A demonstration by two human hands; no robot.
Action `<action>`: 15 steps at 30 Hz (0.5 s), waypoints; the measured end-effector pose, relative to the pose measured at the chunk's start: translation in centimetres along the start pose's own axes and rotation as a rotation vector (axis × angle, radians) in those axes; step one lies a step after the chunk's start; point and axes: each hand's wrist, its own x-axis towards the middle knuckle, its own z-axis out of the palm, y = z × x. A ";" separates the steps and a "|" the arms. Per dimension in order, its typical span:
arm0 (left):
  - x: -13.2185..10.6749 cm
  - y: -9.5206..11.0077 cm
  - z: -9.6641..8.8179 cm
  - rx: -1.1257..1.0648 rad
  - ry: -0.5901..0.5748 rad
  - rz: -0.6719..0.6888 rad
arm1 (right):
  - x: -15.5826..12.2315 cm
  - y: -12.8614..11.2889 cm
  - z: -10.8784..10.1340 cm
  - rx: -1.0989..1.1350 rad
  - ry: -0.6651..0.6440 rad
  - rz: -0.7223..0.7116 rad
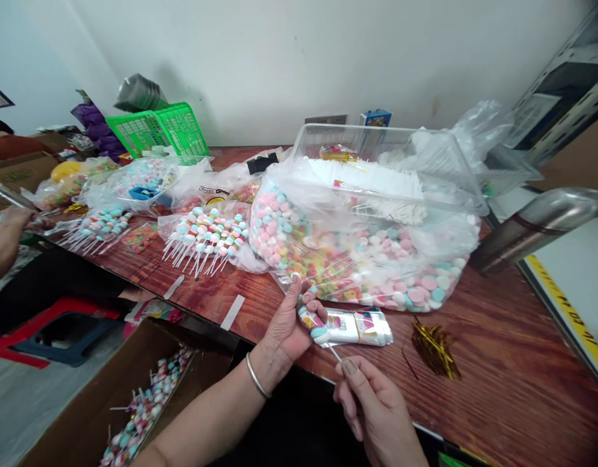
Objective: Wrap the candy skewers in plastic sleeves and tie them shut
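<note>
My left hand (289,324), with a bangle on its wrist, is curled around a marshmallow skewer (320,334) in blue, pink and white. What looks like a clear plastic wrapper (282,279) sticks out above its thumb. My right hand (371,402) pinches the lower end of the skewer's white stick between thumb and fingers. Just behind the skewer, a stack of printed clear bags (367,326) lies on the table. To the right of the stack is a loose bunch of gold twist ties (435,349).
A large bag of marshmallows (425,285) and a clear bin (467,188) of white sticks stand behind. Finished skewers (206,237) lie left, near a green basket (157,130). A cardboard box (85,389) of skewers sits below. A steel flask (532,227) leans right. Another person's hand (10,237) shows left.
</note>
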 end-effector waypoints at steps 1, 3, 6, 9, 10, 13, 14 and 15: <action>0.0 0.0 0.1 -0.010 0.020 -0.002 | -0.1 -0.1 0.0 -0.003 0.002 0.003; 0.1 0.1 0.2 -0.015 0.042 0.002 | -0.2 -0.2 0.0 -0.011 0.004 0.004; 0.2 0.3 0.4 -0.010 0.054 0.011 | -0.2 -0.2 0.0 -0.007 0.008 0.009; 0.2 0.4 0.5 -0.023 0.057 0.006 | -0.2 0.0 0.0 0.008 0.010 0.018; 0.2 0.4 0.5 -0.028 0.058 0.006 | -0.2 0.1 0.0 0.006 0.011 0.017; 0.1 -0.4 0.5 -0.014 0.069 0.018 | 0.0 0.3 0.1 -0.059 0.025 -0.021; 0.0 -0.8 0.5 0.000 0.070 0.020 | 0.1 0.3 0.2 -0.114 0.040 -0.052; -0.1 -1.3 0.4 0.018 0.073 0.022 | 0.2 0.3 0.3 -0.196 0.072 -0.104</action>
